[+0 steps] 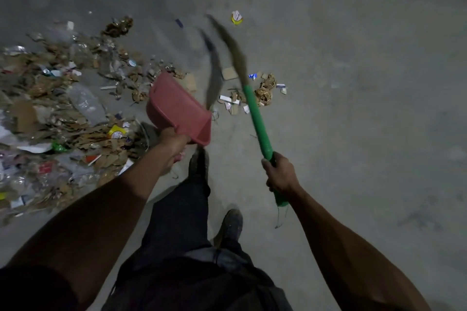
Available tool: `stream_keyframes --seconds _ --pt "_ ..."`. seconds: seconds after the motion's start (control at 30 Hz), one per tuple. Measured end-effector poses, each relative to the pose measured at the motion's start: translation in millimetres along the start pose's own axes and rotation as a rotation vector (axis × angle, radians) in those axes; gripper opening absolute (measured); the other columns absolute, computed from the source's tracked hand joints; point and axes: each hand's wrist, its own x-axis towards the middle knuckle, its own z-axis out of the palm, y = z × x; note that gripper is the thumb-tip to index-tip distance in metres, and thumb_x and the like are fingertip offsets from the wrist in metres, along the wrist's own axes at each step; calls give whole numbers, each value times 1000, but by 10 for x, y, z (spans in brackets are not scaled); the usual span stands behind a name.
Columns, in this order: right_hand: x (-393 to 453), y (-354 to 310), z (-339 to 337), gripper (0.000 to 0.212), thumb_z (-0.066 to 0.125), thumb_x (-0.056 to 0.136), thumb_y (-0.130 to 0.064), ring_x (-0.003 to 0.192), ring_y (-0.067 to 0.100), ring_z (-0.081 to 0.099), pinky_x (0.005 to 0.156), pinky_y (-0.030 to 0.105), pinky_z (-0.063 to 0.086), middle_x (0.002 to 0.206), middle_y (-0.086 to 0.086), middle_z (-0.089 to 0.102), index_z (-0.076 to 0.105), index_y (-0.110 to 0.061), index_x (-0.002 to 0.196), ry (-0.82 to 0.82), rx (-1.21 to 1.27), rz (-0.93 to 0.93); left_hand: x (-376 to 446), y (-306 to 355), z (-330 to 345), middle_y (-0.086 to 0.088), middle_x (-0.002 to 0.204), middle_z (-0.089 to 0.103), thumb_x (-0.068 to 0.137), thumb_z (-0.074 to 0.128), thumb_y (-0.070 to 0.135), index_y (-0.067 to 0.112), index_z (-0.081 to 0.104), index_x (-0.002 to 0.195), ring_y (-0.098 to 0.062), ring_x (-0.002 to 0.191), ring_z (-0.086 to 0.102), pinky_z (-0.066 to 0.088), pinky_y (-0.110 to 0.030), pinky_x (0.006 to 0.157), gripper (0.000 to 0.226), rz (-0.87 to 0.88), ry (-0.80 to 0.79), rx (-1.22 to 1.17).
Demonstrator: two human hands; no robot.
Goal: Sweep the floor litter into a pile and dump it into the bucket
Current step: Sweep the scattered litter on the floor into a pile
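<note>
Green plastic covers the handle of the broom, and the right hand has its fingers curled tight around it near the bottom end. A little bit of the green handle sticks out below the hand, with thin strings hanging from it. The broom's brush is long, soft and brown, and it looks blurry. It points up and away from the person, above the floor. The left hand holds the handle of a red plastic dustpan, with the fingers wrapped around it. The dustpan is smooth and scoop shaped, and it is lifted off the floor and tilted. To the left lies a big pile of litter, made of torn brown cardboard, clear crinkly plastic, white paper bits and small bright wrappers. A smaller bunch of scraps lies under the broom, apart from the big pile. One yellow and white wrapper sits alone farther out, near the tip of the brush. No bucket shows in this view. The floor is grey, bare and rough like concrete, with dusty marks. The person wears dark trousers and dusty dark shoes. The light is dim.
</note>
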Motion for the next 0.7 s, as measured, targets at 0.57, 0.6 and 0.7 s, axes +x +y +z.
stream_keyframes --seconds 0.57,0.6,0.7 --pt "458 228 67 33 60 96 -27 58 26 65 56 39 59 88 15 65 53 2 110 9 -131 290 -16 -251 -51 -8 69 46 93 52 6 10 56 92 -15 46 37 26 -18 32 5 -18 -15 35" --pt "516 99 163 31 58 96 -29 66 30 68 63 41 60 94 16 66 53 -2 110 -19 -250 220 23 -257 -72 -8 69 45 92 52 5 9 55 92 -15 46 36 25 -17 31 5 -19 -11 32" --pt "652 -268 434 31 55 97 -29 89 33 69 74 37 56 108 16 65 56 -4 116 -125 -495 22 127 -267 -128 -8 66 42 92 52 4 8 53 93 -16 45 33 23 -15 30 5 -26 8 8"
